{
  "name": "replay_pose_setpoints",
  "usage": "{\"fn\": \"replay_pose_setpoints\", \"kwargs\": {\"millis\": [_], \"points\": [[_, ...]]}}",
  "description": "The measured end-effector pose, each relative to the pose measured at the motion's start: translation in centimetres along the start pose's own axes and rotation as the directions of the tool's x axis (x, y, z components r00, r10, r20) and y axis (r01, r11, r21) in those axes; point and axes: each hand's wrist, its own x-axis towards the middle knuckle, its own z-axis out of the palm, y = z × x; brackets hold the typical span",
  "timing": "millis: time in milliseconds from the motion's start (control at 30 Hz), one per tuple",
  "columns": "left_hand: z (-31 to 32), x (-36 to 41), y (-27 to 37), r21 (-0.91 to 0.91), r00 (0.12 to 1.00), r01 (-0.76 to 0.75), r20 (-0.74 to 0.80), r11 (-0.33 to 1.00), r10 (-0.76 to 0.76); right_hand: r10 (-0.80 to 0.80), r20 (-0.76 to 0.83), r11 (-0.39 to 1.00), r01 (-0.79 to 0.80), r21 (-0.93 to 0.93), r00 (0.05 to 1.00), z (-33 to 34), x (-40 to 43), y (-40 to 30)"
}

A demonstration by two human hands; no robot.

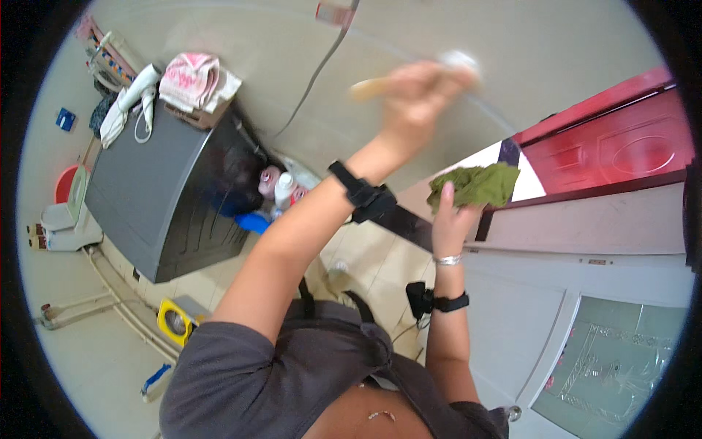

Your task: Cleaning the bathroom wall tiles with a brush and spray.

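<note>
My left hand (414,93) is raised in front of the pale wall and blurred by motion. It is closed around a light-brown handle (368,89), and a blurred white piece (459,61) shows at the far side of the fist; whether both belong to one tool, I cannot tell. Lower and to the right, my right hand (456,219) grips a crumpled olive-green cloth (482,185), thumb on its near side. The cloth hangs beside the corner of the wall, near the doorway. Both forearms wear black straps with small devices.
A dark grey cabinet-like appliance (148,181) stands at left, bearing a white hair dryer (137,90) and a pink-and-white towel (192,79). Plastic bottles (284,189) stand behind it. A cable (323,63) runs down the wall. At right are a red door (620,142) and a white door (510,318).
</note>
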Motion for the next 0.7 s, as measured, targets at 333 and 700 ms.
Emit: {"fn": "replay_pose_setpoints", "kwargs": {"millis": [333, 700], "points": [[-0.5, 3.1, 1.9, -0.024, 0.998, 0.026, 0.051, 0.999, -0.025, 0.000, 0.018, 1.000, 0.001, -0.011, 1.000, 0.7, 0.0, -0.4], [-1.2, 1.6, 0.2, -0.001, 0.973, 0.230, 0.031, 0.973, -0.230, -0.022, 0.055, 0.998, 0.019, 0.062, 0.998, 0.8, 0.2, -1.8]]}}
